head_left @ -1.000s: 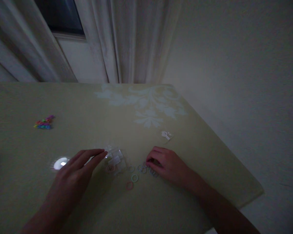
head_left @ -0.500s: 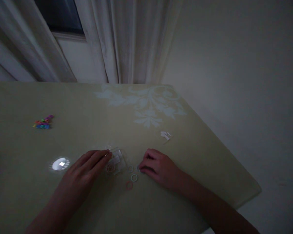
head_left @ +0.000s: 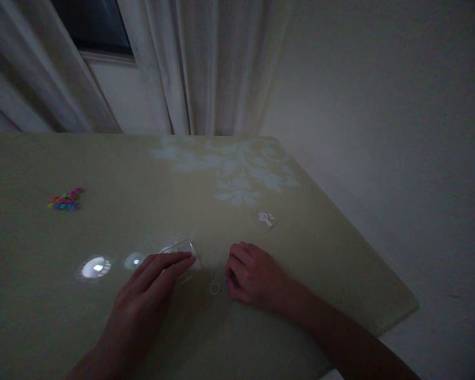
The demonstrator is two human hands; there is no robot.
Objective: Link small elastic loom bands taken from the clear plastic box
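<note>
My left hand (head_left: 150,287) lies over a clear plastic box (head_left: 193,250), its fingers gripping the near and left side; part of the box is hidden beneath it. To the right of the box, my right hand (head_left: 253,274) is closed in a pinch. A small bluish ring was at its fingertips and seems to be inside them, mostly hidden. Between the hands, a pale ring (head_left: 215,288) lies flat on the table. A faint orange ring (head_left: 206,301) is close by, hard to make out in the dim light.
The table (head_left: 301,253) has a pale floral pattern at its far end. Beyond my right hand lies a clear packet with a white print (head_left: 266,219). A pile of small colourful pieces (head_left: 65,200) sits at the far left. Curtains (head_left: 217,68) hang behind the table.
My left hand has moved right, further over the box, covering more of it. The fingers of my right hand have curled inward, and the bluish ring no longer shows on the table.
</note>
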